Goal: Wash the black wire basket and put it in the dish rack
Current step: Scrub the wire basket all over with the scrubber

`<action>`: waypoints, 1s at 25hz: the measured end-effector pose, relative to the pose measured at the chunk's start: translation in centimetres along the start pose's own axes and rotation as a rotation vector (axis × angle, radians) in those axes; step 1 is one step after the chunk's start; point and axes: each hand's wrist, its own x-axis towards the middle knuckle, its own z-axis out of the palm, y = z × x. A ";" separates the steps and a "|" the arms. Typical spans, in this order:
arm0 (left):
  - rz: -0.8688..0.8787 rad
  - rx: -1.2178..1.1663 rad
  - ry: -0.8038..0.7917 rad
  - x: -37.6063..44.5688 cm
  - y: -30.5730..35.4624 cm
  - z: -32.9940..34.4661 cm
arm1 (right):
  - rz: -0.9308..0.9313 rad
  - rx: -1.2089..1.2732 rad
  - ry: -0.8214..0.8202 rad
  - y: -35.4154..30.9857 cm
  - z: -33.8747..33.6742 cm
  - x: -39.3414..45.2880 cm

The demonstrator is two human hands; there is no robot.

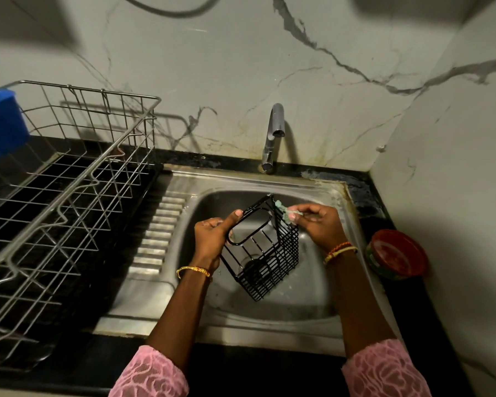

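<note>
**Black wire basket held over the sink, scrubber against its edge**

Head view: the black wire basket (265, 250) is in the air above the bowl of the steel sink (307, 293), tilted so that its open top faces up and toward the left hand. The left hand (212, 234) grips the basket by its rounded top rim, thumb laid along the rim and the other fingers curled under it. The right hand (317, 223) pinches a small pale green scrubber (282, 212) between thumb and fingertips and holds it against the basket's upper far corner, on the right-hand side wall. The basket's bottom corner hangs lowest, above the sink floor, near the dark drain opening (254, 265) seen through the wires.

Both wrists wear thin bangles, and pink lace sleeves (384, 371) cover the forearms at the bottom of the frame.

The faucet (273, 136) stands behind the sink against the marbled wall, its spout pointing forward; no stream of water can be made out. To the left of the sink, on the black counter, sits the metal dish rack (69, 196), its wire grid bare in the part that shows. A blue container (2, 123) hangs at the rack's far left edge. On the counter just to the right of the sink sits a round red-topped container (397, 255), well apart from the basket.
</note>
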 end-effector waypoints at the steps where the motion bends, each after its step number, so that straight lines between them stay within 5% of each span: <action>1: -0.006 -0.006 -0.004 0.0 -0.2 0.1 | 0.001 -0.005 0.005 0.1 -0.3 -0.4; 8: 0.046 0.070 -0.071 0.2 0.3 0.8 | -0.028 -0.037 0.057 -2.3 1.4 2.5; 25: 0.011 0.015 0.064 -0.1 0.8 2.0 | 0.016 -0.126 0.093 -0.8 0.9 1.4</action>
